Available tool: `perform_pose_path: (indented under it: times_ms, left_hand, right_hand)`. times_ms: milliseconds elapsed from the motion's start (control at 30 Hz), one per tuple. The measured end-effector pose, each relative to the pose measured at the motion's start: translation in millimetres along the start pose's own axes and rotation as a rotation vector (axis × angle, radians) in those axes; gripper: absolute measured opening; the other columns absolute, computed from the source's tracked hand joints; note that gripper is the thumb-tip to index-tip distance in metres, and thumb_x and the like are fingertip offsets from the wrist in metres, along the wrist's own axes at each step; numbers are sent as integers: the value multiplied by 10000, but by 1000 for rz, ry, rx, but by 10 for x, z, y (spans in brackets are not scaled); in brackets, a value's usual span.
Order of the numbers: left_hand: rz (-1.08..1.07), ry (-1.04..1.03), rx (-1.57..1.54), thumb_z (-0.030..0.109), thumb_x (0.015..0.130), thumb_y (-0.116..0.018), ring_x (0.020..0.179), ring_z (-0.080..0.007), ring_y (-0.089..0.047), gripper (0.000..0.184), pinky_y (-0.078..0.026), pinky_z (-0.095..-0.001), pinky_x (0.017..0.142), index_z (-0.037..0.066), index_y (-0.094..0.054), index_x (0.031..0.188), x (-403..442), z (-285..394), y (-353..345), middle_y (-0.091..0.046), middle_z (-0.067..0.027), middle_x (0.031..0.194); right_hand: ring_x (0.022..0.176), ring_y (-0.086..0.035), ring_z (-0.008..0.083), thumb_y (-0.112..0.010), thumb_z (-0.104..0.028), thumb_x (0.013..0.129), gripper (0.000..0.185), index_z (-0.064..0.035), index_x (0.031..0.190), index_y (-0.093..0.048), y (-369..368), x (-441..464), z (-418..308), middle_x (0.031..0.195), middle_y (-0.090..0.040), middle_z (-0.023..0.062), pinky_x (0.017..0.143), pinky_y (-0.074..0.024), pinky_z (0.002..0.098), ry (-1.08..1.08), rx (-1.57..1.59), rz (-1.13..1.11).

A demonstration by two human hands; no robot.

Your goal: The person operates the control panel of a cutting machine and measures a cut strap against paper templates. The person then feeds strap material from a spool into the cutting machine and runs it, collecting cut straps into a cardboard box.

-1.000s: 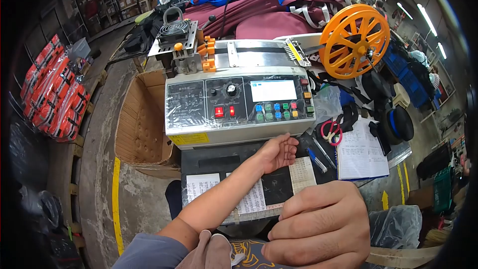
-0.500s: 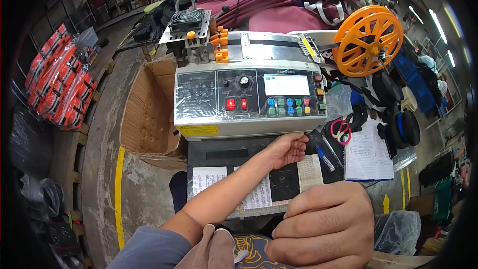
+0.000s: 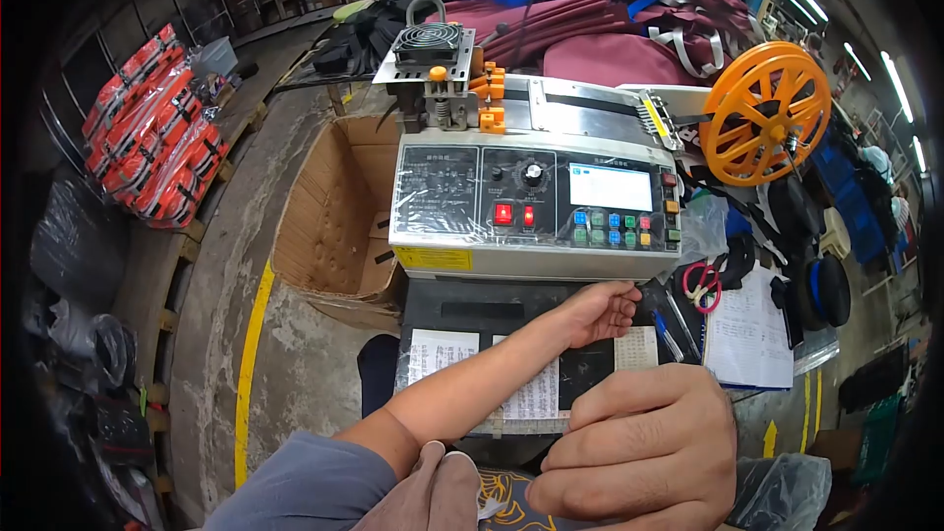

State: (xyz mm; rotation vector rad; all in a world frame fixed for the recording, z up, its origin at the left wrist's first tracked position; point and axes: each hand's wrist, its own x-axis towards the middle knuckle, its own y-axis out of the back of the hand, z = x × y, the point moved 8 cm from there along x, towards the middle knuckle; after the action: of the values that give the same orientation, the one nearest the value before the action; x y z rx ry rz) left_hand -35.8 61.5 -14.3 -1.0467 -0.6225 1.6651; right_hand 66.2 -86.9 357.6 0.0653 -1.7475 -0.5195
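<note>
My left hand [image 3: 596, 317] reaches across the black worktop to the front lower edge of a strap-cutting machine [image 3: 536, 199]. Its palm faces up, fingers loosely curled and thumb stretched out; I see nothing held in it. Close to the camera, my right hand [image 3: 639, 447] is closed in a fist, and anything inside it is hidden. The machine has a lit screen [image 3: 610, 187], coloured buttons and two red switches. A dark strap [image 3: 600, 104] runs over its top from the orange reel [image 3: 767, 113]. Printed sheets [image 3: 531, 391] lie under my left forearm.
Right of my left hand are pens [image 3: 668, 336], pink-handled scissors [image 3: 702, 287] and a notebook [image 3: 749, 334]. An open cardboard box [image 3: 334, 216] stands left of the machine. Maroon fabric [image 3: 619, 59] is piled behind it. Wrapped orange bundles [image 3: 157, 138] sit on a pallet at left.
The view has turned slightly left, so the machine and table appear farther right. My left hand stays by the machine's lower edge, and my right fist keeps its shape.
</note>
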Motion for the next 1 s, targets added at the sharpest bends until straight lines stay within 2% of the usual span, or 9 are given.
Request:
perform_pose_path:
  times_ms: [33,133,200,233,300,400,800,900,1000]
  left_hand:
    - [-5,1,1,356,1102,-580,745,-129,-671,260,-565,-322,743,123,-681,1049,3,-7,-3,-708,21,828]
    - [-2,2,4,359,1100,-579,743,-127,-671,260,-566,-322,743,126,-681,1049,11,-24,-13,-708,25,828]
    - [1,-2,8,360,1100,-578,740,-126,-672,260,-567,-320,739,126,-681,1050,19,-6,-15,-707,27,828]
    - [2,-3,7,361,1100,-578,737,-126,-673,261,-568,-320,736,126,-680,1050,15,-18,-12,-707,27,828]
    - [5,-3,10,362,1101,-577,734,-127,-675,264,-569,-317,731,124,-680,1051,16,-36,-17,-706,27,828]
    - [10,-3,14,362,1105,-572,735,-129,-677,270,-572,-314,726,120,-679,1051,18,-27,-6,-705,21,827]
    - [10,-4,19,355,1104,-575,740,-126,-683,265,-577,-309,718,117,-680,1052,6,-15,-15,-708,11,830]
    - [5,-5,25,346,1105,-571,737,-125,-684,262,-580,-312,721,114,-681,1056,0,-7,-23,-711,10,832]
    - [12,-9,34,341,1107,-567,734,-125,-685,263,-583,-315,721,110,-682,1056,2,-8,-20,-713,9,833]
  right_hand:
    - [543,-497,80,-743,-81,913,301,-64,1212,-774,17,73,-12,659,-543,-67,542,-368,240,-9,13,-12]
    - [655,-641,156,-715,-65,870,30,-53,894,-729,-14,28,26,775,-678,22,619,-504,267,-118,130,-310]
    - [649,-641,157,-712,-80,878,30,-57,885,-728,-23,7,30,770,-683,25,613,-501,269,-135,91,-254]
    - [586,-570,121,-721,-105,911,135,-68,1038,-748,-94,6,-21,707,-622,-16,570,-430,256,-105,4,-53]
    - [515,-496,86,-728,-145,946,244,-79,1177,-767,-61,47,-94,638,-566,-53,520,-355,246,-54,-157,154]
    - [491,-486,88,-723,-189,952,224,-78,1143,-764,-5,143,-130,622,-580,-42,505,-341,250,-46,-308,177]
    - [503,-494,94,-723,-204,951,216,-75,1118,-770,41,28,-139,617,-585,-35,507,-348,248,-44,-338,176]
    - [571,-563,115,-730,-165,900,122,-84,980,-775,101,7,-105,672,-631,-15,555,-422,242,-133,-327,-23]
    - [692,-681,140,-748,-10,762,81,-84,786,-770,191,-32,-128,777,-714,14,645,-544,221,-362,-335,-289]
